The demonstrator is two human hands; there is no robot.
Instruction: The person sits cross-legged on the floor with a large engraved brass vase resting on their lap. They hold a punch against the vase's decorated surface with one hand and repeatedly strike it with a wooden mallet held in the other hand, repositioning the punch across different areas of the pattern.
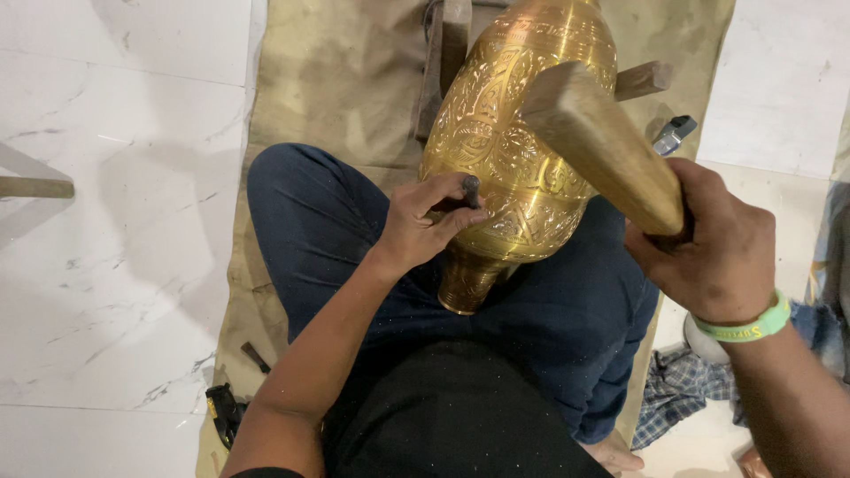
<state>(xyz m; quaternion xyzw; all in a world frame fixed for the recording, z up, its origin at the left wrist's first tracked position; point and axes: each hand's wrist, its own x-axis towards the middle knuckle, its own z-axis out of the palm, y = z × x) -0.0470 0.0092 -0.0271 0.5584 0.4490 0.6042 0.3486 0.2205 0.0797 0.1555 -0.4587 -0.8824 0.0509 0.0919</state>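
Brass vase (pixel 518 142) on lap btwn hands, left hand (pixel 425 221) gripping chisel (pixel 470 188), right hand (pixel 708 239) clutching mallet (pixel 602 142)

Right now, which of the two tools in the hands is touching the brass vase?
The small dark punch, pinched in the left hand, rests on the vase. The wooden mallet in the right hand is raised clear above it.

White marble floor (pixel 106 265) with faint grey veining is spreading across the left side and upper right corner, catching soft, even light. A tan cloth mat (pixel 336 80) is lying over it, stained and creased. A wooden bar (pixel 35 187) is poking in from the left edge. Checked fabric (pixel 677 389) is bunching on the floor at lower right.
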